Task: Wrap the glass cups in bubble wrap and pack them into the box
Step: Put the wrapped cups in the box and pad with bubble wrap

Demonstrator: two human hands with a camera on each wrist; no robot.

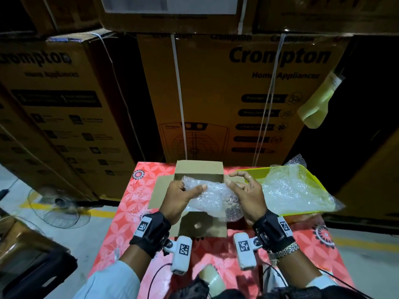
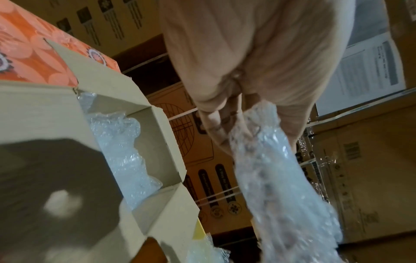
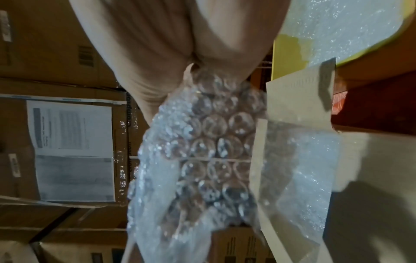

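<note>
Cup bundle (image 1: pixel 212 196), crinkly, translucent, bubble-wrapped

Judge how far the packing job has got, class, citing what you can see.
Done: one wrapped bundle already lies inside the open box. In hand: the left hand and right hand hold a second bubble-wrapped bundle above it. Left: lowering it in; spare bubble wrap waits on the right.
</note>
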